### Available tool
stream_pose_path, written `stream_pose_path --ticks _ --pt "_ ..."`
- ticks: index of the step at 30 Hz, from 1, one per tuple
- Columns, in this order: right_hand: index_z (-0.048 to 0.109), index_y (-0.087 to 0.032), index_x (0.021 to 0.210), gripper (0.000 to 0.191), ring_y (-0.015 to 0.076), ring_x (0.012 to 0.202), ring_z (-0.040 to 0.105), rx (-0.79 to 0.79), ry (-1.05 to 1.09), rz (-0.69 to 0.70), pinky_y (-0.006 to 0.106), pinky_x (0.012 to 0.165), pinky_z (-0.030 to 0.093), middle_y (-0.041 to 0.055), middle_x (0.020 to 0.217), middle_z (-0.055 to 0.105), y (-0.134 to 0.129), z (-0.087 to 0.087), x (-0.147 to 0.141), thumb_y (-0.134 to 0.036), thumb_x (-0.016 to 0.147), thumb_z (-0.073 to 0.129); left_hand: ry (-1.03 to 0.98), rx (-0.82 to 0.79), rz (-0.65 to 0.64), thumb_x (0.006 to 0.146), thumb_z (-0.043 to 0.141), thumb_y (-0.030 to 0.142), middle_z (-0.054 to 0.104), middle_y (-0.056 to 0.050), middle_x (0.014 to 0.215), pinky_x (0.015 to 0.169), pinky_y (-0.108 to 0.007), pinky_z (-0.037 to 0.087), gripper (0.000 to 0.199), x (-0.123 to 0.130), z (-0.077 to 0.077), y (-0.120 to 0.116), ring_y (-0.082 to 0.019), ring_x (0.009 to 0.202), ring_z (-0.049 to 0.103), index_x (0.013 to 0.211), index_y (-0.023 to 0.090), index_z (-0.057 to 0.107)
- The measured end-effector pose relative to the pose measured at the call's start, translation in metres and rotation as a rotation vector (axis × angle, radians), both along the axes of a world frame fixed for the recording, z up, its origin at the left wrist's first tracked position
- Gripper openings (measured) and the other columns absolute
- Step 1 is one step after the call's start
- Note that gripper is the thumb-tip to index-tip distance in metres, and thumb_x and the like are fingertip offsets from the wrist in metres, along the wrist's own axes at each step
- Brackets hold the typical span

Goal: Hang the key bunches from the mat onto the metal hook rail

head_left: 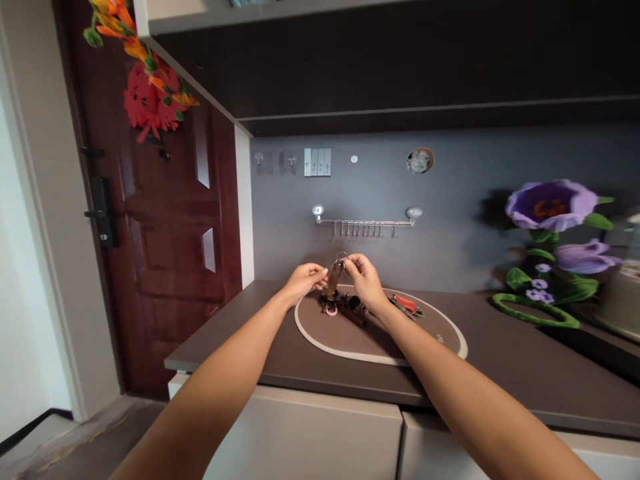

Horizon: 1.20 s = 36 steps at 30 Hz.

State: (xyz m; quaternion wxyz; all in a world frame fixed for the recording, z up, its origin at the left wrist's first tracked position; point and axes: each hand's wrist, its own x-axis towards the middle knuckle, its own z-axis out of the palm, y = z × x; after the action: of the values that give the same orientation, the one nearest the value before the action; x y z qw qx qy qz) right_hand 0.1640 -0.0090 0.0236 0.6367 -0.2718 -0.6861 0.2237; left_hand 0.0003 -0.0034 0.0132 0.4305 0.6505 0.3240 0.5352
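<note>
Above a brown oval mat with a pale rim, my right hand pinches a metal ring at the top of a brown keychain. The keychain hangs down between my hands. My left hand is at its left side, thumb and fingers pressed together; what they hold, if anything, is too small to tell. Dark trinkets and a pink ring are at its lower end. Under my right hand lies a dark brown item. Right of my wrist lies a bunch with a red piece.
A wall rail with hooks is behind my hands. Purple artificial flowers with a green base stand at the right. A dark cabinet overhangs the counter. A red-brown door is at the left.
</note>
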Motion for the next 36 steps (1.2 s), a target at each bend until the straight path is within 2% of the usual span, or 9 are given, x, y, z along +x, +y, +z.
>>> stream_pose_path --ticks 3,8,13,17,25,31,36 --pt "0.047 -0.020 0.079 0.021 0.0112 0.069 0.051 -0.065 0.073 0.052 0.023 0.065 0.041 -0.0002 0.075 0.055 0.002 0.002 -0.002 -0.040 0.075 0.049 0.080 0.086 0.112 0.072 0.056 0.040 0.058 -0.002 0.064 0.054 -0.020 0.041 0.029 0.001 -0.003 0.003 -0.007 0.054 0.053 0.073 0.011 0.054" --pt "0.046 -0.020 0.076 0.020 0.0068 0.053 0.044 -0.131 0.151 0.062 0.019 0.052 0.038 -0.0042 0.064 0.049 0.010 0.014 -0.005 -0.039 0.073 0.051 0.246 0.206 0.379 0.077 0.044 0.040 0.058 -0.001 0.060 0.053 -0.021 0.039 0.029 -0.004 -0.009 0.012 -0.009 0.050 0.051 0.070 0.014 0.054" --pt "0.044 -0.020 0.073 0.014 0.0062 0.051 0.045 -0.286 0.288 0.088 0.024 0.058 0.045 -0.0059 0.057 0.048 0.024 0.033 -0.017 -0.032 0.072 0.051 0.455 0.311 0.578 0.080 0.041 0.031 0.060 -0.001 0.061 0.055 -0.021 0.036 0.025 -0.009 -0.008 0.010 -0.009 0.052 0.051 0.068 0.016 0.056" --pt "0.043 -0.020 0.072 0.004 0.0059 0.049 0.047 -0.364 0.340 0.079 0.026 0.060 0.048 -0.0062 0.056 0.048 0.037 0.046 -0.028 -0.021 0.075 0.046 0.554 0.371 0.621 0.081 0.040 0.028 0.062 -0.002 0.064 0.058 -0.021 0.035 0.024 -0.009 -0.005 0.005 -0.010 0.058 0.053 0.070 0.016 0.058" --pt "0.043 -0.019 0.068 0.011 0.0067 0.052 0.052 -0.433 0.385 0.074 0.022 0.056 0.047 -0.0036 0.056 0.051 0.064 0.059 -0.043 -0.010 0.074 0.040 0.673 0.413 0.638 0.082 0.038 0.028 0.061 -0.003 0.067 0.058 -0.021 0.033 0.026 -0.007 -0.005 0.002 -0.011 0.060 0.052 0.074 0.017 0.060" --pt "0.045 -0.018 0.067 0.015 0.0067 0.053 0.053 -0.499 0.452 0.028 0.022 0.055 0.048 -0.0021 0.058 0.054 0.077 0.058 -0.049 -0.005 0.070 0.038 0.678 0.427 0.623 0.082 0.039 0.029 0.061 -0.004 0.066 0.058 -0.023 0.033 0.026 -0.007 -0.005 0.003 -0.013 0.059 0.051 0.073 0.017 0.060" --pt "0.045 -0.018 0.066 0.013 0.0063 0.053 0.053 -0.513 0.419 0.046 0.022 0.057 0.048 -0.0022 0.058 0.055 0.080 0.050 -0.049 -0.007 0.070 0.040 0.704 0.411 0.631 0.082 0.039 0.029 0.062 -0.005 0.068 0.059 -0.023 0.034 0.026 -0.007 -0.004 0.002 -0.013 0.061 0.052 0.075 0.017 0.061"
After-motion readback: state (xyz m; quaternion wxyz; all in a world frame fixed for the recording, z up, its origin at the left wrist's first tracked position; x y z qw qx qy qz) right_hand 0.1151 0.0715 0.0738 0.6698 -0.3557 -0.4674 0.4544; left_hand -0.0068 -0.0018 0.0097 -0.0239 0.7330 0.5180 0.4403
